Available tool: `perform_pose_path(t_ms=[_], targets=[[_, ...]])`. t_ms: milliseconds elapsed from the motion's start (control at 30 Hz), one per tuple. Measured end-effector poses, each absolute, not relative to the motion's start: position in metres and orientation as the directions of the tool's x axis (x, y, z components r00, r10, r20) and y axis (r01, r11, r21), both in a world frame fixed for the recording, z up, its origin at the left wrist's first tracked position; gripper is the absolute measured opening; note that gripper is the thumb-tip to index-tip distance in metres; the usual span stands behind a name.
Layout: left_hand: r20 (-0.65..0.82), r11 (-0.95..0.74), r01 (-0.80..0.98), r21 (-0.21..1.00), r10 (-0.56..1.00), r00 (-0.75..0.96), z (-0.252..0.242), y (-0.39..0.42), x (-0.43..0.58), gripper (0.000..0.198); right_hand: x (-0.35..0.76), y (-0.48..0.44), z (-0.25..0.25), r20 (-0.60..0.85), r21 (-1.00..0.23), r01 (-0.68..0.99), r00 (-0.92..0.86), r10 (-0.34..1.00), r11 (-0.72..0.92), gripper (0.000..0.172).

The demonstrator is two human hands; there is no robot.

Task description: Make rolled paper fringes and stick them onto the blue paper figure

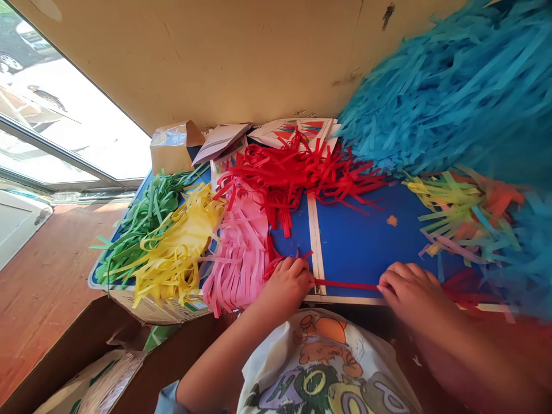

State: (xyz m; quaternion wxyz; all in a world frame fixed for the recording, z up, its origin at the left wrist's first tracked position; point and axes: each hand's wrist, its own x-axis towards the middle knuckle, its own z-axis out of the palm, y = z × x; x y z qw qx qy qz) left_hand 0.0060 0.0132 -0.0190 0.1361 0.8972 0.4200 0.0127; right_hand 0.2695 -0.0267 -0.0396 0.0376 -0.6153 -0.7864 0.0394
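While two hands hold a single narrow red paper strip [347, 284] straight along the near edge of a blue-topped worktop [366, 241], the rest lies spread out in colour bands. Far left, a brown cardboard box [77, 368] sits open on a reddish wooden floor [52, 270]. On the worktop, a heap of thin green paper strips [138, 230] comes first, overlapped by a heap of yellow paper strips [172, 247], then a fringed pink paper bundle [237, 253]. Behind these, a tangle of loose red paper strips [293, 172] partly covers printed paper sheets [293, 131], and a tan cardboard packet [175, 146] stands at the back by the wall.

The left hand [287, 282] is curled closed, gripping the strip's left end just beside a pale wooden slat [317, 241]. The right hand [414, 293] is curled around the other end, its fingertips [386, 279] pinching it. Farther right lies a mixed clump of yellow, orange and aqua paper strips [466, 218], and a large, blurred mass of turquoise paper strips [452, 98] fills the upper right.
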Motion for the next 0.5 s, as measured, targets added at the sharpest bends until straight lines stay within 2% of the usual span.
perform_pose_path(t_ms=[200,400,500], targets=[[-0.154,-0.577,0.767,0.28,0.762,0.629,-0.007,0.021,0.007,0.018,0.266,-0.026,-0.037,0.005,-0.117,0.973,-0.199,0.98,0.199,0.017],[-0.257,-0.52,0.807,0.28,0.769,0.585,0.002,0.035,0.013,0.013,0.253,-0.02,-0.026,-0.106,-0.047,0.994,-0.103,0.989,0.099,0.015],[-0.305,-0.547,0.792,0.27,0.732,0.61,0.006,0.043,0.016,0.014,0.248,-0.018,-0.024,-0.09,-0.007,0.995,-0.1,0.991,0.1,0.016]])
